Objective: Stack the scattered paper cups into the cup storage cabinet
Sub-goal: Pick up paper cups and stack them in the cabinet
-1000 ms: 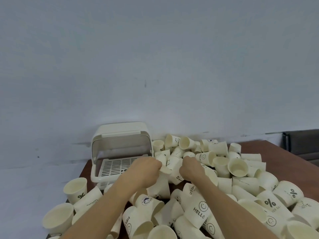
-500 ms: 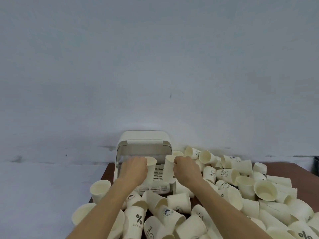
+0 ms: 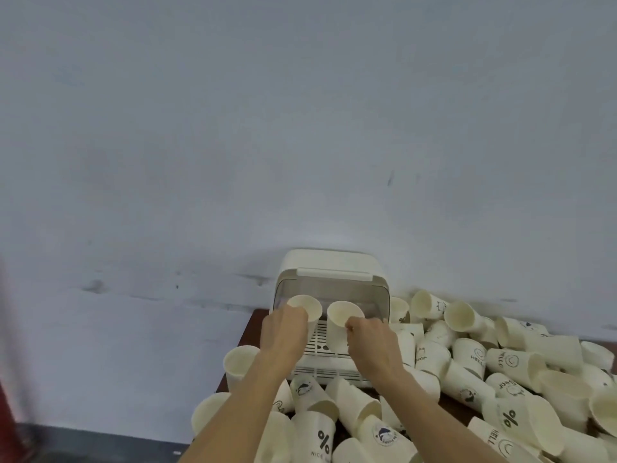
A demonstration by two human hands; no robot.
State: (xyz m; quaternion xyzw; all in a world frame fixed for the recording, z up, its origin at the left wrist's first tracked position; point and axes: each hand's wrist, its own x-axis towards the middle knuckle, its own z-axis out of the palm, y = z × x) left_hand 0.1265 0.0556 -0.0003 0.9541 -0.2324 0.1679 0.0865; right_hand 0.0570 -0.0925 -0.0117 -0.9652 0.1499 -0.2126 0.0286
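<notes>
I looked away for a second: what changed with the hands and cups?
Both hands lifted from the pile to the cabinet mouth. The left hand now holds one cup, the right hand another. The cabinet stayed open; loose cups still cover the table.

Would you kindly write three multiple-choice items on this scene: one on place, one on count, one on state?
1. Where is the cabinet?
A. against the wall
B. at the table's near edge
C. on the floor

2. How many cups do the hands hold?
A. none
B. two
C. four

3. The cabinet's front is
A. shut
B. open
C. hidden by a cloth

Key: 1 A, the wall rises right behind it. 2 B, left hand grips the left cup, right hand the right cup. 3 B, its slotted tray shows.
</notes>
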